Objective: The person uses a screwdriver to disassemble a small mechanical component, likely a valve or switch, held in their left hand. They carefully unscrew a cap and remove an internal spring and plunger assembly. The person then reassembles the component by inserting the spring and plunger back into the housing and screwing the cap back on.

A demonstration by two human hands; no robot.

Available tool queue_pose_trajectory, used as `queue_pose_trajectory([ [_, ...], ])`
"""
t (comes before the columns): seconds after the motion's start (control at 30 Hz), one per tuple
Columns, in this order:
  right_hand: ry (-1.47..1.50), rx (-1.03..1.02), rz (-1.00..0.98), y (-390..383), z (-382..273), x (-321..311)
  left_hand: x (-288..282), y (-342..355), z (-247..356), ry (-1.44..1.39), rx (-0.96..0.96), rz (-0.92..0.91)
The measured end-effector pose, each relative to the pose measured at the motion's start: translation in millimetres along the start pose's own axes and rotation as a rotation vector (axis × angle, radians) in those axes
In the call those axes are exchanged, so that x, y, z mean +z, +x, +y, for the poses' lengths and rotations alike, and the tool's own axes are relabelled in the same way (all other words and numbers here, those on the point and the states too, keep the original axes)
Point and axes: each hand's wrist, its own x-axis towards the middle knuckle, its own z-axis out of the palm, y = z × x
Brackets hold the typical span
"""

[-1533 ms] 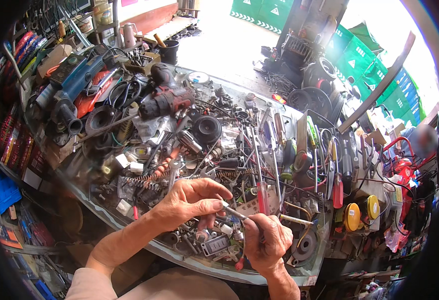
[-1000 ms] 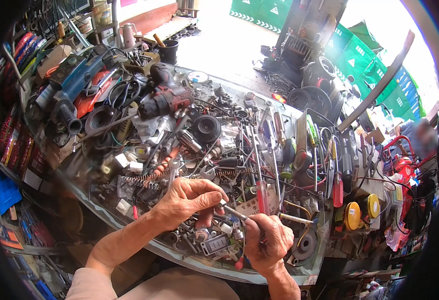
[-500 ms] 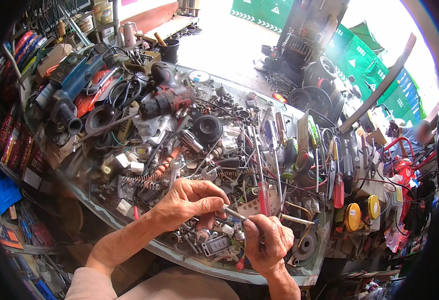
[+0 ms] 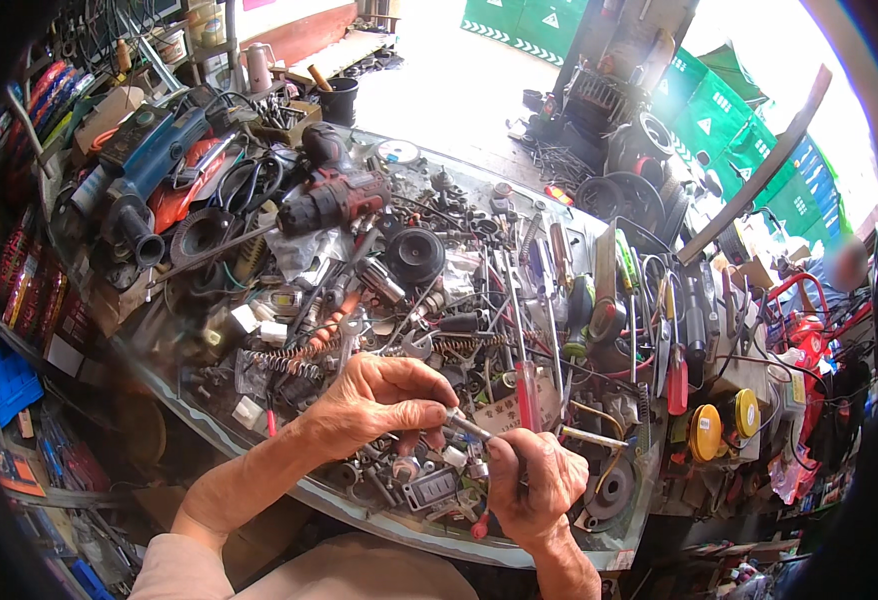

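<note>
Hands were busy over a very messy counter (image 4: 599,545) with a clear glass top. The left hand (image 4: 374,400) had its fingers curled in, and its fingertips pinched one end of a thin silver metal rod (image 4: 469,428). The right hand (image 4: 534,480) was closed in a fist around the other end of that rod, with the thumb pressed on top. The rod sat between the two hands, tilted a bit, just above the front part of the counter. Under the hands lay lots of small metal bits, nuts and screws, too small to tell apart. A screwdriver with a red handle (image 4: 527,392) lay just beside the hands, with its long shaft pointing away from the person. A dark red drill (image 4: 334,200) lay farther back on the counter, and a black round part (image 4: 416,255) sat near it. A rusty coiled spring (image 4: 281,362) lay to the left of the left hand. Two yellow round tape rolls (image 4: 721,422) sat at the right side, well apart from the hands. A blue power tool (image 4: 149,160) lay at the far left
</note>
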Motion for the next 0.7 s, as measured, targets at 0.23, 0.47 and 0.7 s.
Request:
queue_pose_trajectory([
  [0.23, -0.019, 0.016, -0.083, -7.0, 11.5, -3.2, 0.3, 3.0, -4.3, 0.027, 0.091, -0.019],
  [0.47, 0.303, 0.351, -0.026, -1.8, 0.8, -0.3, 1.1, 2.3, -3.6, -0.084, -0.029, -0.017],
  [0.7, 0.207, 0.167, -0.028, -1.1, -0.8, 1.1, -1.5, 3.5, -4.1, -0.1, 0.006, 0.042],
])
